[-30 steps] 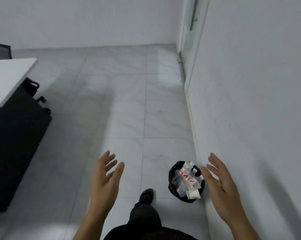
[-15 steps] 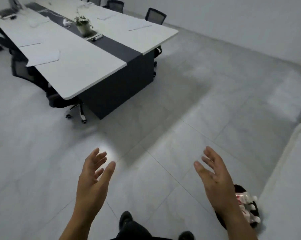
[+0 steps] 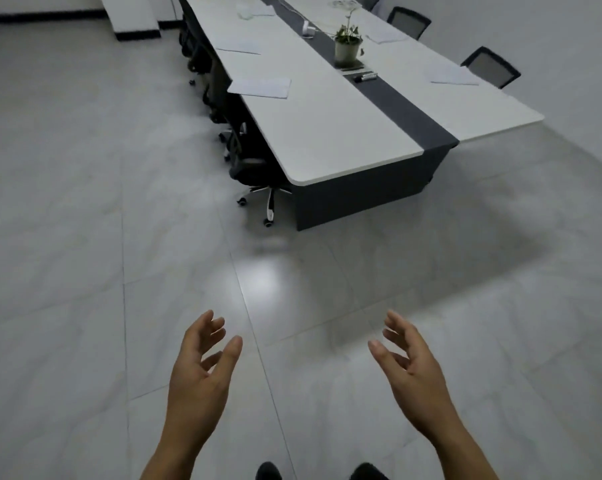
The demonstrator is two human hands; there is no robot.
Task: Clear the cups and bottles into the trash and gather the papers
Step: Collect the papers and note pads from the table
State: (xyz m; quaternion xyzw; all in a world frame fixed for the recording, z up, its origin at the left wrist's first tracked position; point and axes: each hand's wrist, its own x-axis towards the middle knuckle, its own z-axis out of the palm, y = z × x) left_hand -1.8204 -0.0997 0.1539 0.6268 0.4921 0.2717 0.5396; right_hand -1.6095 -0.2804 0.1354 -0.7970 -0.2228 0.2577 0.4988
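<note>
The bare left grip (image 3: 199, 375) and right grip (image 3: 413, 375) hover loosely spread, holding nothing, well apart from the long white surface (image 3: 327, 126) carrying white paper sheets (image 3: 259, 87).

No legible text, label, brand, number or sign anywhere in view. Papers (image 3: 260, 87) on the white table (image 3: 327, 133) too far off and too blurred for any print to be made out; likewise the plant pot (image 3: 346, 53) and the small dark items (image 3: 364, 76) just beside it on the grey centre strip.
</note>
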